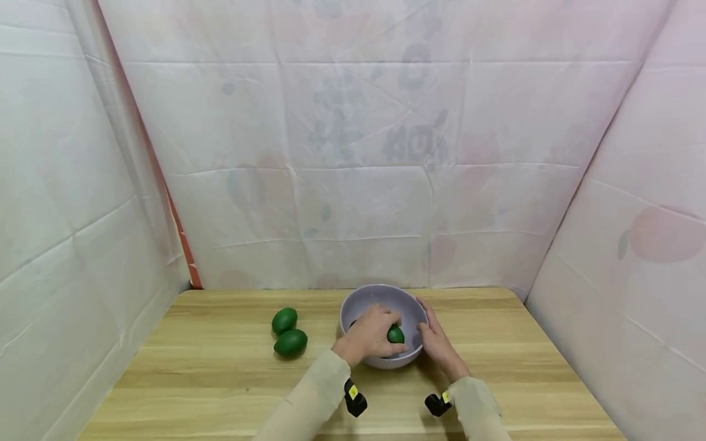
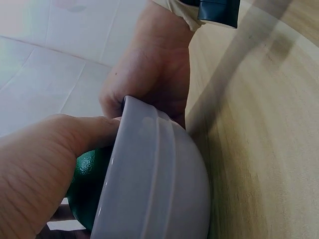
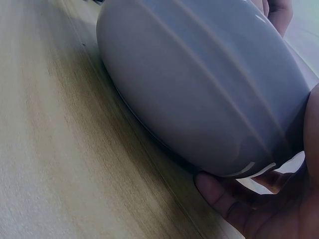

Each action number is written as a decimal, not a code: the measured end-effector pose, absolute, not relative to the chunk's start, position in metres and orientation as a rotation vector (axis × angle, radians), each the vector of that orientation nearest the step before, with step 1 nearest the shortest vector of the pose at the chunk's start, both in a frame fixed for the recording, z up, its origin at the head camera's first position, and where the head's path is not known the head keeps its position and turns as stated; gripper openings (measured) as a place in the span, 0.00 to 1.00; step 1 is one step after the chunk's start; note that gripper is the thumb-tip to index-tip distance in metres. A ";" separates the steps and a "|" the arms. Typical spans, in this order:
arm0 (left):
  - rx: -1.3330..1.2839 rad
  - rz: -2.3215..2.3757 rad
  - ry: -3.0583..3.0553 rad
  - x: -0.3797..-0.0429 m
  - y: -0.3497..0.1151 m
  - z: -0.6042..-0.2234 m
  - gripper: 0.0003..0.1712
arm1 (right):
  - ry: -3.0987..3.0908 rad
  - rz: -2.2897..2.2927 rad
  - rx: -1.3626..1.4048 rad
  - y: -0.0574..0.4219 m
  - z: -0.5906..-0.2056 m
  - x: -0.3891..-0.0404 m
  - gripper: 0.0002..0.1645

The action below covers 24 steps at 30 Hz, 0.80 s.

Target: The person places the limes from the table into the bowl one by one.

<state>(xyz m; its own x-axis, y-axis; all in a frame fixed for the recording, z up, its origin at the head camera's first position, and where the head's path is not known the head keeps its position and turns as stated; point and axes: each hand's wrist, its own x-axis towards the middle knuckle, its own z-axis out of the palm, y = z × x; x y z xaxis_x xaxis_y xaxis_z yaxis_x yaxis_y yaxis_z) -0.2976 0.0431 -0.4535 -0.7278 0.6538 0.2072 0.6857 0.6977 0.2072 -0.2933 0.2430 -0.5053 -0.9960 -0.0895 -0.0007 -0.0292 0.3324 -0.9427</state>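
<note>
- Left hand pinches a green oval fruit inside the round lilac-grey bowl, placing or lifting unclear.
- Right hand grips the bowl; next move likely calls for steadiness.

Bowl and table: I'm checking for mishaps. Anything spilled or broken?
Nothing stands out. No spill or crack shows on the table or bowl. The right hand grips the bowl's side; the left hand holds a green fruit within it.

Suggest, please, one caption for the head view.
Left hand grips a green fruit at the mouth of a gray bowl held by the right hand; two more fruits lie nearby.
</note>
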 end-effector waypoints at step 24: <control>-1.113 -0.194 -2.782 -0.296 0.043 -0.464 0.21 | 2.526 -1.798 -0.116 0.242 -0.508 -0.292 0.38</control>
